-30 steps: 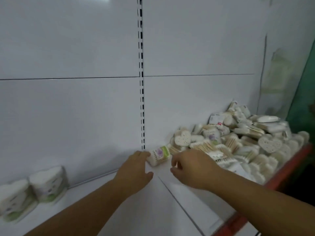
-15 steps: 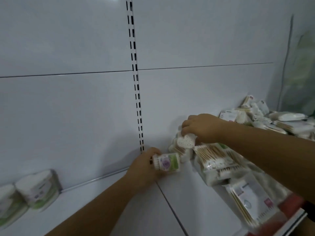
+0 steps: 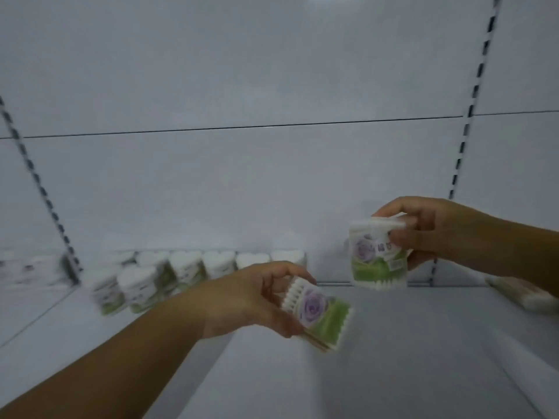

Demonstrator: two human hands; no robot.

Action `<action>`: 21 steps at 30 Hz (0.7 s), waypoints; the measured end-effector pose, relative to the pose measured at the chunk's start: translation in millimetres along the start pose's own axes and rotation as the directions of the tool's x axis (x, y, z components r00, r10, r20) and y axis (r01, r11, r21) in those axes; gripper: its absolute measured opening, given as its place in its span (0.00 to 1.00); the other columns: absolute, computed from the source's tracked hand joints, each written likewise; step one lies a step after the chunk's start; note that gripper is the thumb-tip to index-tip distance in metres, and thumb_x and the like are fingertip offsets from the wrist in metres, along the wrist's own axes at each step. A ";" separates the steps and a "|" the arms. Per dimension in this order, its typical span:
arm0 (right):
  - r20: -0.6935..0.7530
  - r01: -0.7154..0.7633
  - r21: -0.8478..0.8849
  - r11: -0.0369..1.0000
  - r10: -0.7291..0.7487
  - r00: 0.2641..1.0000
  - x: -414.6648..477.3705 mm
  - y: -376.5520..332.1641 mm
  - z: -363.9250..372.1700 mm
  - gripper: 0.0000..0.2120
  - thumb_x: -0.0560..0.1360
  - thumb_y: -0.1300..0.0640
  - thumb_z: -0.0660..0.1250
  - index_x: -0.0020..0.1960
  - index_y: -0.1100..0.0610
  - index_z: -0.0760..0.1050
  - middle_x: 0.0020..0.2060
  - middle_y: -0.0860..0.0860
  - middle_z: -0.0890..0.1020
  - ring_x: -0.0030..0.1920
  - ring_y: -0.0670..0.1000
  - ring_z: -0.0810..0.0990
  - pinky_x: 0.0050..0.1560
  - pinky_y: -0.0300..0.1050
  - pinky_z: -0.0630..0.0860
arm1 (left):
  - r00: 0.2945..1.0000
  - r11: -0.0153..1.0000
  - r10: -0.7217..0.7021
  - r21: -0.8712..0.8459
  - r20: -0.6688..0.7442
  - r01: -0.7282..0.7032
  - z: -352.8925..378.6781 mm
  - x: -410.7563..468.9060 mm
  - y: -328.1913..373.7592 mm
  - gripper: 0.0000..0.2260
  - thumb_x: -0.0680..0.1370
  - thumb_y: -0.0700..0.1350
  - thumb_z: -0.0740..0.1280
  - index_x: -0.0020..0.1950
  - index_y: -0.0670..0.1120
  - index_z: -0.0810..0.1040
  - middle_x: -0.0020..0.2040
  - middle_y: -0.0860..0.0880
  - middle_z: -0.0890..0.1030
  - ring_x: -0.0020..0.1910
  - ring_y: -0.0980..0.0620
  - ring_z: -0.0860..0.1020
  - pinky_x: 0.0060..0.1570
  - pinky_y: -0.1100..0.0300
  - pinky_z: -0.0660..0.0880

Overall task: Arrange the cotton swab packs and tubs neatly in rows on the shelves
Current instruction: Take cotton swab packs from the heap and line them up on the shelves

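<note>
Head view: heart-shaped tubs (image 3: 187,267) are already lined along the back of the shelf (image 3: 393,373) — about seven, though blur hinders counting. Two rose-label packs are held above it, not yet placed — the lower pack (image 3: 320,316) gripped in the left hand (image 3: 257,300), the upper pack (image 3: 375,261) in the right hand (image 3: 429,234). A third pack (image 3: 526,294) lies at the right edge.

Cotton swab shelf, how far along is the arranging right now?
Done: heart-shaped tubs stand lined up against the back wall on the left. In hand: the left hand grips one rose-label pack and the right hand grips a second rose-label pack, both held above the shelf. Left: placing those two, plus at least one loose pack lying at the right edge.
</note>
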State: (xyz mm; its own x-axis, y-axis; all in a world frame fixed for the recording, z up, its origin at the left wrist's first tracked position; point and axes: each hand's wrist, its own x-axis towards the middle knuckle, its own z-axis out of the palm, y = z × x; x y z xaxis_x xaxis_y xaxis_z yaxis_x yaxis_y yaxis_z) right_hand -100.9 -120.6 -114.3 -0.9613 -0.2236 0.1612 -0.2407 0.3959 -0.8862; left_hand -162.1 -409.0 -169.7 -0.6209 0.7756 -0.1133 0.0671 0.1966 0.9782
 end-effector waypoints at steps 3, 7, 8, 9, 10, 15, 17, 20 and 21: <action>0.072 0.000 -0.022 1.000 0.001 0.997 29.2 -6.8 57.9 0.29 0.51 0.37 0.81 0.46 0.51 0.82 0.44 0.55 0.85 0.44 0.55 0.85 0.39 0.47 0.82 | 0.998 0.912 -0.012 0.409 -0.066 0.038 -35.3 -60.1 -6.5 0.25 0.67 0.37 0.78 0.57 0.57 0.76 0.55 0.62 0.79 0.49 0.54 0.81 0.47 0.57 0.79; 0.111 -0.052 -0.179 0.982 0.073 0.991 61.3 -8.9 132.5 0.15 0.65 0.60 0.78 0.50 0.52 0.79 0.43 0.51 0.85 0.43 0.47 0.84 0.44 0.43 0.81 | 0.978 0.634 0.113 0.771 -0.177 0.066 -70.2 -112.2 -9.7 0.25 0.68 0.47 0.78 0.56 0.66 0.70 0.54 0.68 0.72 0.47 0.64 0.76 0.47 0.66 0.77; 0.102 -0.027 -0.256 0.966 0.055 0.993 67.6 -7.7 148.6 0.16 0.66 0.60 0.78 0.50 0.48 0.79 0.44 0.49 0.84 0.42 0.44 0.83 0.43 0.38 0.79 | 0.970 0.515 0.171 0.855 -0.174 0.063 -78.2 -116.9 -10.1 0.25 0.69 0.48 0.77 0.58 0.66 0.70 0.57 0.65 0.70 0.49 0.64 0.74 0.49 0.66 0.75; 0.101 0.008 -0.347 0.938 0.029 0.995 73.1 -5.4 162.9 0.16 0.67 0.57 0.78 0.50 0.44 0.77 0.45 0.46 0.83 0.43 0.41 0.82 0.43 0.35 0.77 | 0.964 0.386 0.219 0.921 -0.150 0.056 -87.7 -118.0 -11.9 0.26 0.70 0.48 0.76 0.62 0.64 0.69 0.59 0.63 0.70 0.51 0.63 0.73 0.51 0.65 0.74; 0.103 0.039 -0.443 0.896 0.008 0.995 77.7 -1.8 174.8 0.16 0.68 0.53 0.77 0.50 0.41 0.76 0.46 0.43 0.82 0.44 0.38 0.80 0.44 0.32 0.75 | 0.957 0.267 0.265 0.963 -0.114 0.041 -97.7 -116.7 -15.3 0.26 0.71 0.48 0.75 0.65 0.62 0.69 0.60 0.61 0.69 0.54 0.60 0.73 0.52 0.63 0.73; 0.059 0.255 -0.791 0.557 -0.345 0.937 94.6 23.0 213.7 0.17 0.73 0.42 0.67 0.58 0.49 0.78 0.51 0.44 0.81 0.48 0.37 0.74 0.48 0.29 0.71 | 0.930 -0.028 0.353 0.995 0.102 -0.099 -144.1 -91.8 -32.0 0.26 0.69 0.40 0.70 0.65 0.56 0.72 0.61 0.53 0.75 0.54 0.48 0.77 0.47 0.53 0.75; 0.035 0.263 -0.860 0.438 -0.463 0.886 101.0 30.3 219.7 0.17 0.73 0.42 0.63 0.53 0.52 0.80 0.50 0.47 0.80 0.47 0.45 0.75 0.44 0.37 0.72 | 0.919 -0.172 0.368 0.981 0.144 -0.085 -152.9 -77.0 -32.6 0.25 0.72 0.39 0.68 0.67 0.54 0.71 0.64 0.51 0.73 0.55 0.47 0.76 0.50 0.52 0.74; -0.027 0.186 -0.911 0.367 -0.506 0.862 106.4 29.7 226.6 0.17 0.74 0.43 0.61 0.50 0.53 0.81 0.43 0.49 0.78 0.41 0.49 0.74 0.36 0.36 0.67 | 0.899 -0.202 0.394 0.972 0.191 -0.118 -158.0 -60.1 -42.4 0.24 0.72 0.34 0.65 0.67 0.48 0.71 0.64 0.47 0.72 0.56 0.45 0.74 0.51 0.52 0.74; -0.033 0.165 -0.928 0.334 -0.514 0.857 106.8 28.8 228.5 0.17 0.74 0.44 0.61 0.49 0.54 0.81 0.42 0.50 0.77 0.40 0.49 0.74 0.35 0.36 0.65 | 0.904 -0.176 0.388 0.977 0.177 -0.116 -159.0 -57.9 -47.8 0.24 0.72 0.34 0.65 0.67 0.48 0.71 0.64 0.47 0.72 0.57 0.46 0.74 0.51 0.52 0.75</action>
State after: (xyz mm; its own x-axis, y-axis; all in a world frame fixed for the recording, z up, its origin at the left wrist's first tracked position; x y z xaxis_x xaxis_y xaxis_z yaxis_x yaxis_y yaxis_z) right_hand -179.8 -336.5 -221.9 -0.7048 -0.3660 0.6077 -0.3634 0.9220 0.1337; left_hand -253.6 -558.8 -182.2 -0.3969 0.8842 0.2464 0.8236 0.4615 -0.3296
